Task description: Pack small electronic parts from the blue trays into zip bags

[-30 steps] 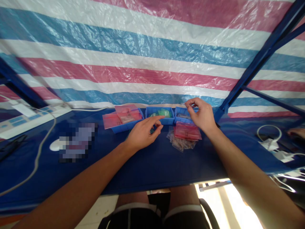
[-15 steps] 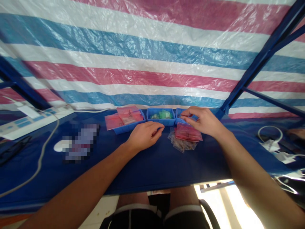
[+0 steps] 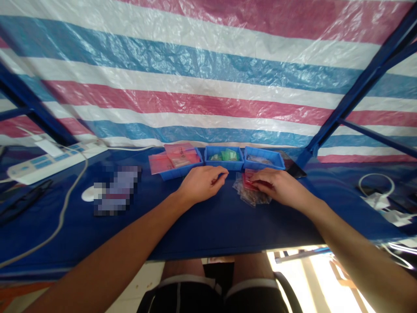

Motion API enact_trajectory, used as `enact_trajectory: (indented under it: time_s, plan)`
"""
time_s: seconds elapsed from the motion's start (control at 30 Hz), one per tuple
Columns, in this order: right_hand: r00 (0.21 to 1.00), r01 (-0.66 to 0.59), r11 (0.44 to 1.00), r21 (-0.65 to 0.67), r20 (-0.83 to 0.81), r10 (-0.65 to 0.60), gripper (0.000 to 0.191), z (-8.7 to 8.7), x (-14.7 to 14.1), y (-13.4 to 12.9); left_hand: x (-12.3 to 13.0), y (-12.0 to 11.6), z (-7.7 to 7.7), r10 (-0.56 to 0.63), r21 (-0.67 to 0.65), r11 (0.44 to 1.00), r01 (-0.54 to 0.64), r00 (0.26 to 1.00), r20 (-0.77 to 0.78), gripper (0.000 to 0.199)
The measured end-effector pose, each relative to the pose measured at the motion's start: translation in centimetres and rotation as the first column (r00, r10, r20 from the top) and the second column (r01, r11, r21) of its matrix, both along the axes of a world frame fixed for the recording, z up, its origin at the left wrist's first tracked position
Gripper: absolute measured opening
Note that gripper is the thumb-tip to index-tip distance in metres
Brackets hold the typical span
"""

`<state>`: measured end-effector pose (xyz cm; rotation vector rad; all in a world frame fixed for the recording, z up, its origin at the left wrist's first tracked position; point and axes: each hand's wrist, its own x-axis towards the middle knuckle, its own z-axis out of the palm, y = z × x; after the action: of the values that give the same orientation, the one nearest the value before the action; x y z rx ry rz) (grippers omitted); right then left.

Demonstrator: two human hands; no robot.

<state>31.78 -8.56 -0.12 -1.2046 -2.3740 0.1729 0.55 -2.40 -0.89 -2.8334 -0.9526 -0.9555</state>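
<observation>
"Where is the right hand [image 3: 276, 184]?"

"It is over the red bags [image 3: 248, 179], and its fingertips touch them. I can't tell if its grip is closed on one"

"Where are those red bags?"

"On top of some clear bags [image 3: 252, 199], on the blue bench [image 3: 208, 226]. They are just in front of the right bin [image 3: 270, 165]"

"And the left hand [image 3: 202, 186]?"

"It is in front of the spot where the left bin [image 3: 179, 173] and the middle bin [image 3: 224, 165] come together. Its fingers curl toward the thumb, but I can't tell if that grip is all the way closed"

"Is there room to move?"

"Yes, a wide strip of bench lies between the hands and the front edge. There is a gap between the two hands too"

"And at the back?"

"It is tight there. The three bins sit side by side near the striped sheet [image 3: 195, 100]. Pink bags [image 3: 159, 164] stick out past the left bin's edge. Far to the left are a white power strip [image 3: 58, 160] and a bendy cord [image 3: 63, 211]"
</observation>
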Motion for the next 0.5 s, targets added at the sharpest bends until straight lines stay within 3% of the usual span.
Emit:
enact_trajectory:
  time_s: [0.17,0.3,0.5]
  plan:
    - [0.994,0.083,0.996,0.014,-0.069,-0.082,0.018,-0.6,-0.2,0.3,0.1,0.1,-0.1,-0.007,-0.008,1.0,0.007,1.0,-0.012,0.024]
    - [0.979,0.125,0.991,-0.054,-0.157,-0.132,0.012,-0.4,0.1,0.4,0.0,0.1,0.0,-0.014,-0.008,1.0,0.014,1.0,-0.002,0.024]
    - [0.885,0.178,0.972,-0.155,-0.407,-0.227,0.03,2.6,0.5,1.2,0.0,-0.4,0.5,-0.072,0.005,0.997,0.071,0.995,0.075,0.026]
